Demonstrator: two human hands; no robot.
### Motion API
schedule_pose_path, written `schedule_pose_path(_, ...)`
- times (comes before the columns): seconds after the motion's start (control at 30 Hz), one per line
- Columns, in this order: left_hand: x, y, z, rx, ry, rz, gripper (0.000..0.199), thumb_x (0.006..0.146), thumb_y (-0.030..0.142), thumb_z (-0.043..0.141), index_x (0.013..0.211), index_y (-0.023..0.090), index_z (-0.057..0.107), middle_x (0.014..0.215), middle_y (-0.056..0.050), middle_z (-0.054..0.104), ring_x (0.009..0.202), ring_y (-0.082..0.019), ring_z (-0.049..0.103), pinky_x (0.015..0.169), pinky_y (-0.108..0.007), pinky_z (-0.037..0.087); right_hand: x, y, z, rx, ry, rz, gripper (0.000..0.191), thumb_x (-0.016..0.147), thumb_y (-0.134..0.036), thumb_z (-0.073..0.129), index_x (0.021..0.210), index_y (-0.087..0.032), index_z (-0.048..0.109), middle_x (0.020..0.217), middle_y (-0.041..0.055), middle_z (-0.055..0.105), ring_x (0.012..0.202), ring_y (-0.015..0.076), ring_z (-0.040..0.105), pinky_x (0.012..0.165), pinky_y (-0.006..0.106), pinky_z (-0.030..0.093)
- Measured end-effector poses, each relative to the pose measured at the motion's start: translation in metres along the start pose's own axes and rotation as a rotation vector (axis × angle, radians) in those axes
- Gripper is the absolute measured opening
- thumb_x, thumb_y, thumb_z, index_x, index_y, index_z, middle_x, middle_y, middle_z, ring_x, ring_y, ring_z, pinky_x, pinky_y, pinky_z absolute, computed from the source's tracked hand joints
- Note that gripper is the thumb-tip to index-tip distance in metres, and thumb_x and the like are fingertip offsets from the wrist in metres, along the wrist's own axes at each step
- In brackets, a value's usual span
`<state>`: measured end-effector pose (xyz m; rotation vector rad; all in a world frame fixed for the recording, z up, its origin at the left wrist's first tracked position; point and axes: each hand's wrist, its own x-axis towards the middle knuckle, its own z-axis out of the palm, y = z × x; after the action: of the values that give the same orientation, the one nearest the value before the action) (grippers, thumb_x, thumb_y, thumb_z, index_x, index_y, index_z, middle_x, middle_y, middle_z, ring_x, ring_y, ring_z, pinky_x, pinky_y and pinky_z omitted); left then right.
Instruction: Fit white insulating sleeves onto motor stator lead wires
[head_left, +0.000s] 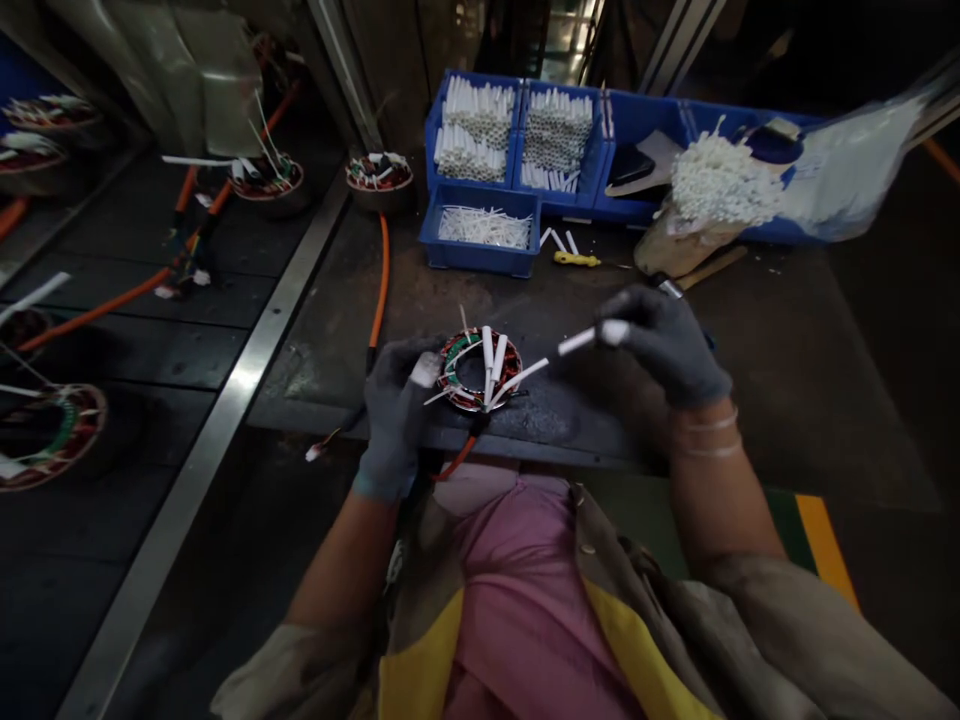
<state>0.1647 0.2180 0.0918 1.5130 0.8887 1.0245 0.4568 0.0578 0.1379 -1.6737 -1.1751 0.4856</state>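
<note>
A ring-shaped motor stator (452,350) with red and green windings lies on the bench in front of me. White sleeves (499,360) stand up from its wires, and one more slants out to the right. My left hand (401,385), in a grey glove with a pale thumb tip, is closed at the stator's left rim; its far fingers are partly hidden. To the right, raised over the bench, my right hand (664,340) pinches a short white sleeve (576,342) between thumb and fingers. That sleeve points at the stator without touching it.
Blue bins (480,262) hold white tubes and thin strips at the back. Near them lie a yellow-handled tool (576,259) and a bundle of white sleeves (724,180). More stators (380,183) with orange cables stand left, past a metal rail (247,375).
</note>
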Motion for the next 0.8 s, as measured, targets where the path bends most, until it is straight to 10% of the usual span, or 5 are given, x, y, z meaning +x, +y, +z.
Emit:
schedule_pose_path(0.17, -0.07, 0.005, -0.033, 0.265, 0.031, -0.023, 0.029, 0.093, 0.045, 0.072, 0.105, 0.019, 0.076, 0.104, -0.008, 0.078, 0.096, -0.023, 0.074, 0.088, -0.037, 0.061, -0.064, -0.005, 0.038, 0.042, -0.01, 0.06, 0.01, 0.092, -0.031, 0.077, 0.096, -0.023, 0.076, 0.094, 0.0, 0.075, 0.087, 0.0186, 0.069, 0.079, 0.031, 0.052)
schedule_pose_path(0.27, -0.083, 0.008, -0.028, 0.413, -0.098, 0.208, 0.023, 0.093, 0.038, 0.074, 0.109, 0.021, 0.075, 0.11, -0.008, 0.079, 0.103, -0.025, 0.075, 0.094, -0.04, 0.061, -0.07, 0.003, 0.057, 0.049, 0.041, 0.095, 0.013, 0.092, -0.034, 0.076, 0.097, -0.023, 0.074, 0.093, 0.0, 0.074, 0.088, 0.0194, 0.068, 0.079, 0.031, 0.051)
schedule_pose_path(0.4, -0.063, 0.009, 0.009, 0.698, -0.245, 0.493, 0.064, 0.085, 0.036, 0.082, 0.141, 0.014, 0.062, 0.139, -0.018, 0.07, 0.131, -0.036, 0.064, 0.12, -0.057, 0.044, -0.072, 0.007, 0.072, 0.079, -0.045, 0.148, 0.02, 0.094, -0.041, 0.074, 0.098, -0.022, 0.073, 0.087, 0.0001, 0.074, 0.079, 0.019, 0.066, 0.072, 0.03, 0.05)
schedule_pose_path(0.53, -0.044, 0.001, 0.039, 0.874, -0.319, 0.385, 0.081, 0.079, 0.02, 0.081, 0.153, 0.008, 0.051, 0.15, -0.022, 0.061, 0.141, -0.04, 0.056, 0.127, -0.063, 0.031, -0.073, -0.002, 0.083, 0.067, -0.09, 0.065, 0.02, 0.095, -0.039, 0.073, 0.106, -0.023, 0.076, 0.102, 0.0014, 0.078, 0.094, 0.0216, 0.071, 0.083, 0.032, 0.053)
schedule_pose_path(0.8, -0.003, 0.007, -0.013, 0.62, -0.768, 0.473, 0.071, 0.087, 0.023, 0.074, 0.155, 0.02, 0.055, 0.148, -0.012, 0.065, 0.14, -0.031, 0.057, 0.122, -0.05, 0.04, -0.088, -0.022, 0.136, -0.149, -0.046, -0.169, 0.016, 0.098, -0.031, 0.068, 0.108, -0.023, 0.078, 0.101, 0.004, 0.082, 0.086, 0.021, 0.076, 0.075, 0.029, 0.054)
